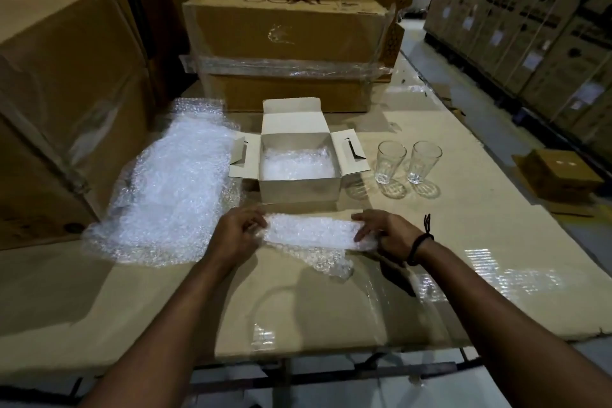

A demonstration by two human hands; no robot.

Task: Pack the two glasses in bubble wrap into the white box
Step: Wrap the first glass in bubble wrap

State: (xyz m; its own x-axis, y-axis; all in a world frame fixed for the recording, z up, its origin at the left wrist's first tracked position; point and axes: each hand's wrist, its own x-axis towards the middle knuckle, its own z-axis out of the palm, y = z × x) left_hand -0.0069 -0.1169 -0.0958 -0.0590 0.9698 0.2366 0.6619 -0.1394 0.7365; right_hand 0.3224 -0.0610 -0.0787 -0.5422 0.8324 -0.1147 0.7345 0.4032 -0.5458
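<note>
First glass [390, 162] and second glass [425, 161]: clear, tapered tumblers with faceted lower walls. Both stand upright and bare, side by side but apart, on the table just right of the white box [299, 190]. Neither is wrapped, and neither is in the box.

White box: plain smooth card, rectangular, open at the top. The rear lid is raised and the side flaps are folded outward, each with a slot cut in it. A bubble wrap lining [296, 164], crinkled and translucent, covers its floor.

In front of the box, a folded strip of bubble wrap [309, 230], long and flat, is held across the table. The left hand [236, 233] grips its left end with curled fingers. The right hand [385, 232] pinches its right end, fingers bent over it. A black cord [419, 243] circles the right wrist.

A loose bubble wrap pile [172, 185] lies left of the box. The table [463, 225] is covered in brown cardboard under glossy film. Behind stands a large carton [284, 33] banded in stretch film. A small brown box [563, 172] sits far right.
</note>
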